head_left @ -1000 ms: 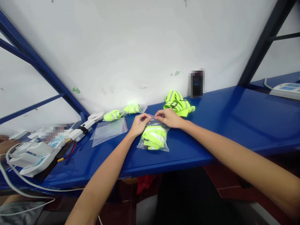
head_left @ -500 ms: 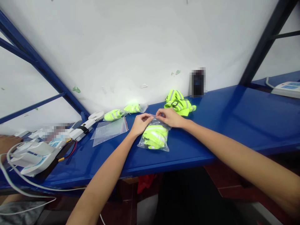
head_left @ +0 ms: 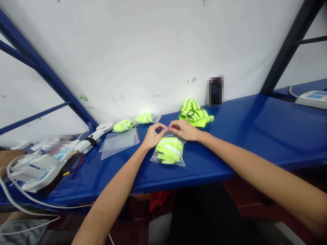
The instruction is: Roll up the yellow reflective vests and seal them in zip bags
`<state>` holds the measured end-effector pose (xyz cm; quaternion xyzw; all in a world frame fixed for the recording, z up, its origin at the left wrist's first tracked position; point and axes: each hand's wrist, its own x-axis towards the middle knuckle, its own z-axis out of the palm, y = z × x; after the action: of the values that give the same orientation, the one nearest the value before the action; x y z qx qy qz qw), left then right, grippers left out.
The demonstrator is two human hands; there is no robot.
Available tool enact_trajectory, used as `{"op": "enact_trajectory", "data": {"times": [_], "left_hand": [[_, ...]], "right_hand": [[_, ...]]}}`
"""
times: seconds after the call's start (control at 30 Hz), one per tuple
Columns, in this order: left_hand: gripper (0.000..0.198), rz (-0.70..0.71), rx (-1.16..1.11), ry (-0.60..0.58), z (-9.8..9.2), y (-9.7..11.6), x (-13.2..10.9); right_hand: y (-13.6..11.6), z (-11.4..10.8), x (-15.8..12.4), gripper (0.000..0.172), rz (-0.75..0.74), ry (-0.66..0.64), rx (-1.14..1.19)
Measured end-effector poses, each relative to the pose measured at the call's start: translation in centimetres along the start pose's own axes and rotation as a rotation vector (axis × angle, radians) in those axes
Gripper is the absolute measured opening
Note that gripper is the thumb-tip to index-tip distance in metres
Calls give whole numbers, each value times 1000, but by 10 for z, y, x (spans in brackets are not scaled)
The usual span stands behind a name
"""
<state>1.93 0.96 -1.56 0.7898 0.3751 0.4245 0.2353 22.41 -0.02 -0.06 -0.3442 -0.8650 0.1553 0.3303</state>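
A clear zip bag (head_left: 180,161) lies on the blue table, its top edge towards the wall. Inside is a folded neon-yellow reflective strap (head_left: 168,149) with silvery stripes. My left hand (head_left: 154,135) pinches the bag's top edge between thumb and fingers. Close beside it, my right hand (head_left: 184,130) pinches the same edge, the fingertips of both hands nearly touching. Just behind my right hand rests a loose bundle of neon-yellow reflective straps (head_left: 194,114) with a dark buckle.
Flat zip bags (head_left: 120,143) lie to the left, with bagged yellow straps (head_left: 124,125) behind them. Further left are a white handheld fan (head_left: 104,127), white devices with cables (head_left: 42,168) and another person's hand (head_left: 10,160). A blurred dark object (head_left: 215,91) leans on the wall.
My right hand has shifted slightly left along the bag's top edge, closing the gap to my left hand. The bag stays in place.
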Motion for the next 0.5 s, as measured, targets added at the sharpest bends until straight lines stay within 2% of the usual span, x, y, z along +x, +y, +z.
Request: {"op": "enact_trajectory", "data": {"times": [0.3,0.5], "left_hand": [[25,-45,22,19,2,1,-1],[24,-12,53,3,2,1,-1]], "right_hand": [[0,2,-1,16,-50,19,-5],[-4,1,-2,17,-35,28,17]]}}
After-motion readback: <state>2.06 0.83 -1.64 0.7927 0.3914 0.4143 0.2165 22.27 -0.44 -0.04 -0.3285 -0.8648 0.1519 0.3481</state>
